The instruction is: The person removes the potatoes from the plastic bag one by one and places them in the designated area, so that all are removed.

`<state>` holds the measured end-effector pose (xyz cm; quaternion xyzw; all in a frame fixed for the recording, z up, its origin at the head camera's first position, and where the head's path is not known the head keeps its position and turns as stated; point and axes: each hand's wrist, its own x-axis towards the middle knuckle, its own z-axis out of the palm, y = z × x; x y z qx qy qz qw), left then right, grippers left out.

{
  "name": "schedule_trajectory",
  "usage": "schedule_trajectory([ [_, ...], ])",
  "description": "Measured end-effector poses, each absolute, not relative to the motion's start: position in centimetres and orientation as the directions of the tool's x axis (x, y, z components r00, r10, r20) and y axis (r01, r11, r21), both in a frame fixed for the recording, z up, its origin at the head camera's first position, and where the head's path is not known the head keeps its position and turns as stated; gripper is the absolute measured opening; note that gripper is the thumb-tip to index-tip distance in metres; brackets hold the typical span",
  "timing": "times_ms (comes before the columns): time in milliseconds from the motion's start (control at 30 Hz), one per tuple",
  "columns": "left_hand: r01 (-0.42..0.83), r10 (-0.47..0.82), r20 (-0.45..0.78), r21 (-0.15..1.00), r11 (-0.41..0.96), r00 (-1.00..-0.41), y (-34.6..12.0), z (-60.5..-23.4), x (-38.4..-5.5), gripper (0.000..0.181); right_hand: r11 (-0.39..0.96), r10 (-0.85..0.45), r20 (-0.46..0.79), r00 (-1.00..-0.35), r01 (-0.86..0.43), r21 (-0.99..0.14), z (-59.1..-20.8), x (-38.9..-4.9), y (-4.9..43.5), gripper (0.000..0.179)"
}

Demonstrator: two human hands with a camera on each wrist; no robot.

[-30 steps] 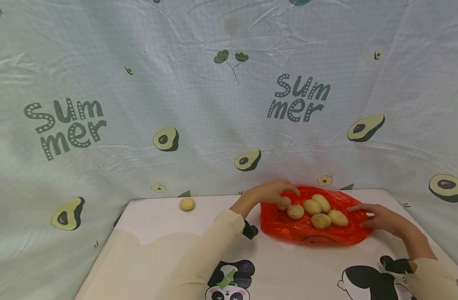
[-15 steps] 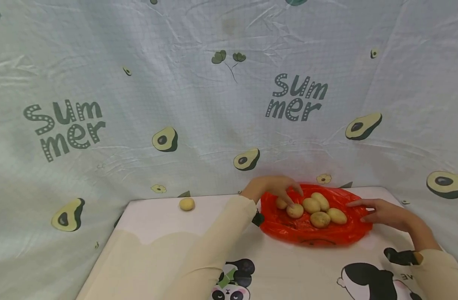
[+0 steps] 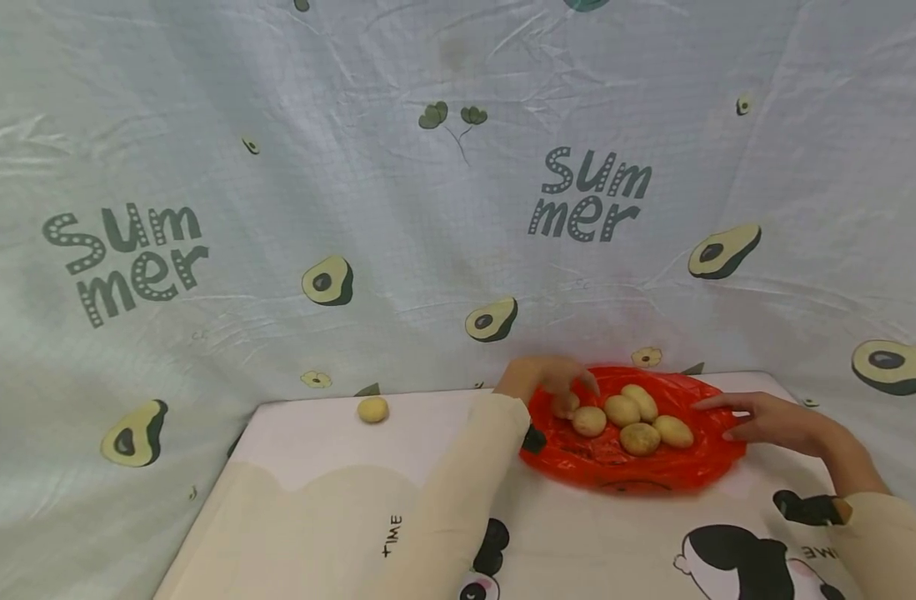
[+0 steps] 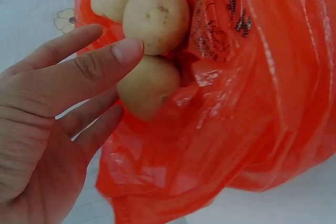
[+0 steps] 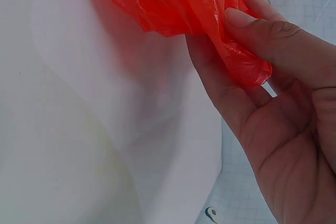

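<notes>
Behind the tabletop (image 3: 307, 467) marked "TIME" hangs a cloth (image 3: 427, 250) printed "summer". Toward the back right corner, a red plastic bag (image 3: 615, 467), its lettering unreadable, holds potatoes (image 3: 640, 439). The left hand (image 4: 50, 90), fingers loosely extended, is over them; the right hand (image 5: 289, 135) pinches the bag's edge.

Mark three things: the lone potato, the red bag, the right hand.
Lone potato (image 3: 372, 409): head view, middle of its visible skin.
Red bag (image 3: 615, 470): head view, front side, below the potatoes (image 3: 640, 439).
Right hand (image 3: 780, 423): head view, back of the hand.
</notes>
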<state>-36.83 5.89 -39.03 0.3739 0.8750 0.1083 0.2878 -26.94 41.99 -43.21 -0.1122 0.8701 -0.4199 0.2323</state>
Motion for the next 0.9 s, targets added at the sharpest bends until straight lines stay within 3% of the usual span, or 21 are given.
schedule_trajectory([
  [500,0.613,0.716,-0.418,0.373,0.696,-0.559,5.25,-39.97,-37.04,0.044,0.632,-0.370,-0.326,-0.870,0.022,-0.775,-43.39,-26.59,41.97,0.061],
  [900,0.683,0.722,-0.436,0.278,0.676,-0.537,5.38,-40.24,-37.77,0.041,0.648,-0.375,-0.311,-0.874,-0.007,-0.762,-43.04,-26.59,41.66,0.060],
])
